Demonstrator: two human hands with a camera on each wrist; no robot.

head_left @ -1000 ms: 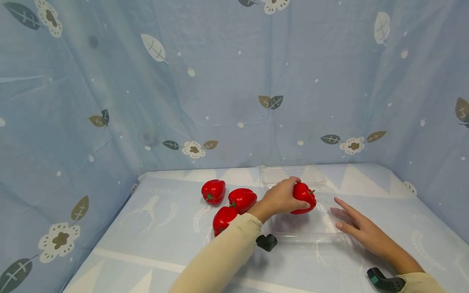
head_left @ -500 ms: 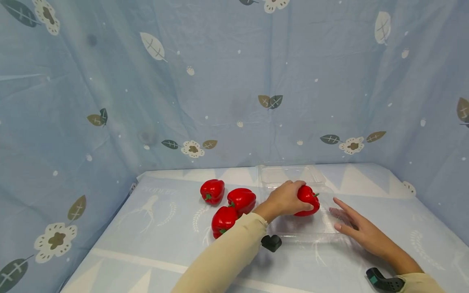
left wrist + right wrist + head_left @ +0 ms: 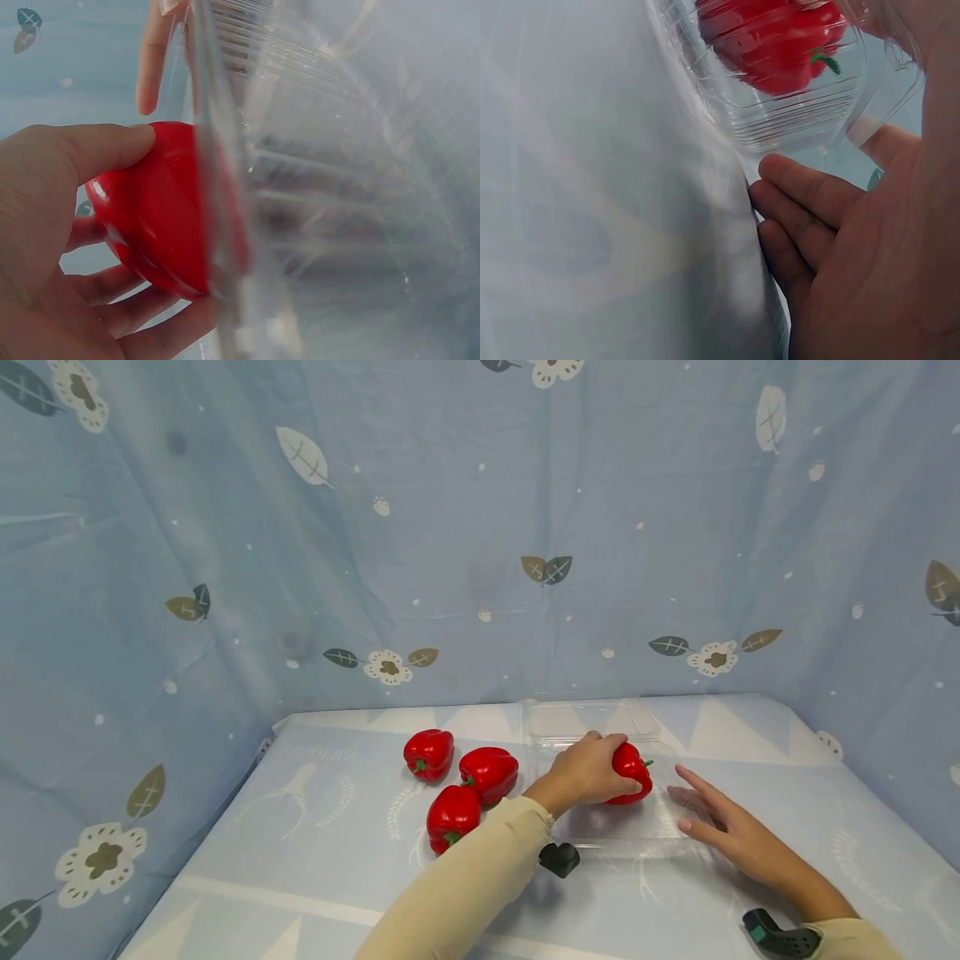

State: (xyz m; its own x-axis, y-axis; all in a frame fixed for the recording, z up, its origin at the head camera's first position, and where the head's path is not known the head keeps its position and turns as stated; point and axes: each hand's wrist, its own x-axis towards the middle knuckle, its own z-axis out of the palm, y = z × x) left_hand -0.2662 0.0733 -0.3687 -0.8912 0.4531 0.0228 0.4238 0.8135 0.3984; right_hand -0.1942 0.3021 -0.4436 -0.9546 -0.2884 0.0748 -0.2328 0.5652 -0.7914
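Head view: our left hand point(image 3: 585, 770) grips a red pepper point(image 3: 632, 768) inside the clear tray point(image 3: 600, 835); our right hand point(image 3: 731, 831), fingers flat, steadies its edge. Left wrist: fingers wrap the pepper point(image 3: 161, 217). Right wrist: tray wall point(image 3: 780, 124) flexes, so we judge we should lower gently.

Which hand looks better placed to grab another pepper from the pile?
Probably the left hand: the three loose peppers lie on its side. The right hand rests flat against the clear tray, farther away.
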